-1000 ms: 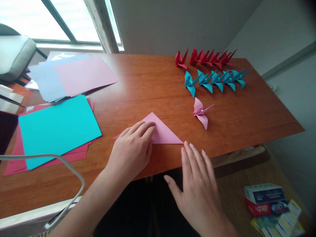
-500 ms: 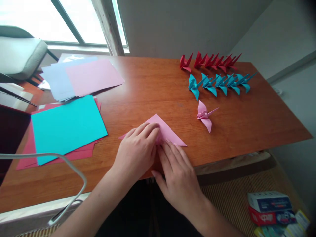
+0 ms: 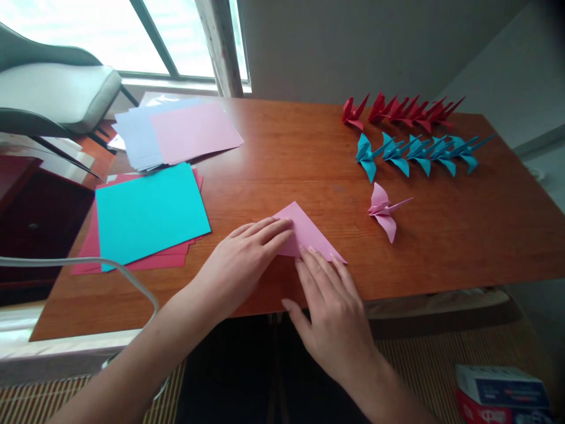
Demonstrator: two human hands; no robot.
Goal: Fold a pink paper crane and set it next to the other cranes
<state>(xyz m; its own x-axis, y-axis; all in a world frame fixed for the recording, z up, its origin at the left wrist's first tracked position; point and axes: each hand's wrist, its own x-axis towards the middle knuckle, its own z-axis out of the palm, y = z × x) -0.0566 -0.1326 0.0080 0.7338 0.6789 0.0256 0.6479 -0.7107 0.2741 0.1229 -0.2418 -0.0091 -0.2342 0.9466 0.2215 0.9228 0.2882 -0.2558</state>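
A sheet of pink origami paper [image 3: 304,231], folded into a triangle, lies flat near the table's front edge with its peak pointing away from me. My left hand [image 3: 247,259] rests across its left part, fingers stretched out and covering that corner. The fingertips of my right hand [image 3: 331,300] press on the lower edge towards the right corner, the thumb spread apart over the table's edge. To the right of the paper stands a finished pink paper crane [image 3: 383,211], touched by neither hand.
Rows of blue cranes [image 3: 408,154] and red cranes [image 3: 397,111] stand at the back right of the wooden table [image 3: 282,153]. On the left lie turquoise paper [image 3: 152,212] over red sheets, and pale sheets [image 3: 194,134] behind. A white cable [image 3: 88,261] crosses the left front.
My right hand's fingers have slid right along the paper's lower edge, and the hands are farther apart. The camera view has shifted, so the table's contents sit farther right.
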